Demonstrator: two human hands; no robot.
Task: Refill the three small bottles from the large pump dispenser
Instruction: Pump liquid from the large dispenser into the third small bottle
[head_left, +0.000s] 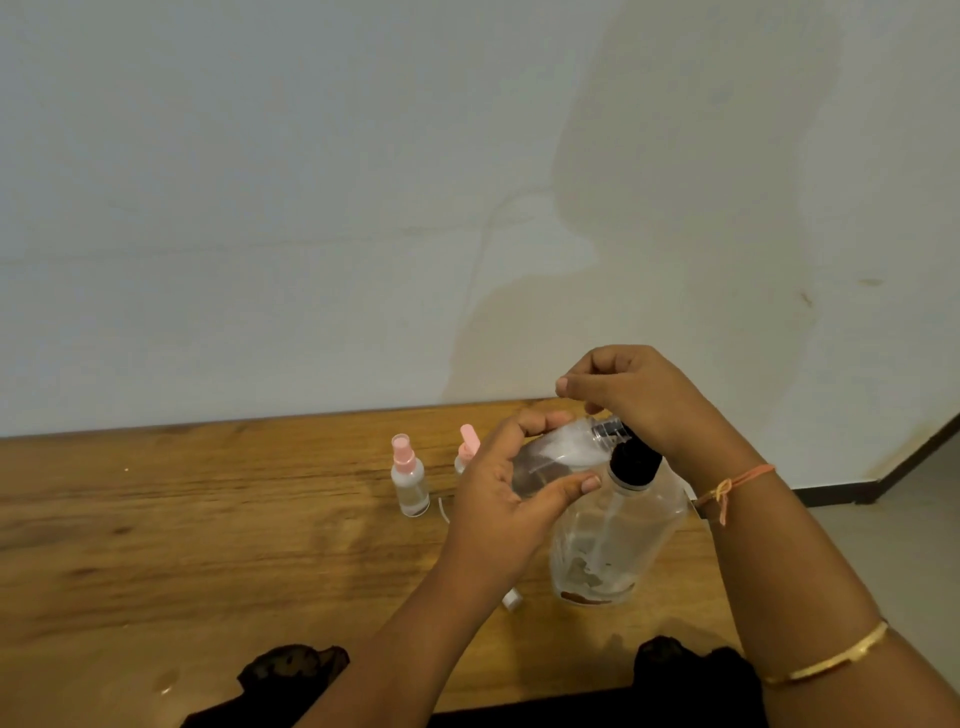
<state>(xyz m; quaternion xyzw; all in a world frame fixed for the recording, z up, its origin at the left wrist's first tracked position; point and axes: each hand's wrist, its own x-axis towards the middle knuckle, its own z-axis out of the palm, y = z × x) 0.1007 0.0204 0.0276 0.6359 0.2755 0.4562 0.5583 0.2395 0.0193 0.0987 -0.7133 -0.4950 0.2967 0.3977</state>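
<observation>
The left hand (498, 499) grips a tilted, clear small bottle (561, 452); the right hand (639, 395) curls over the rounded pump dispenser (618, 540), its grip unclear.

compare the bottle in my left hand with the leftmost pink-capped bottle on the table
The held bottle is tilted almost sideways in the left hand; the pink-capped bottle stands upright on the table. The held bottle's neck is bare; the pink-capped bottle wears its spray cap. Both are small and clear.
</observation>
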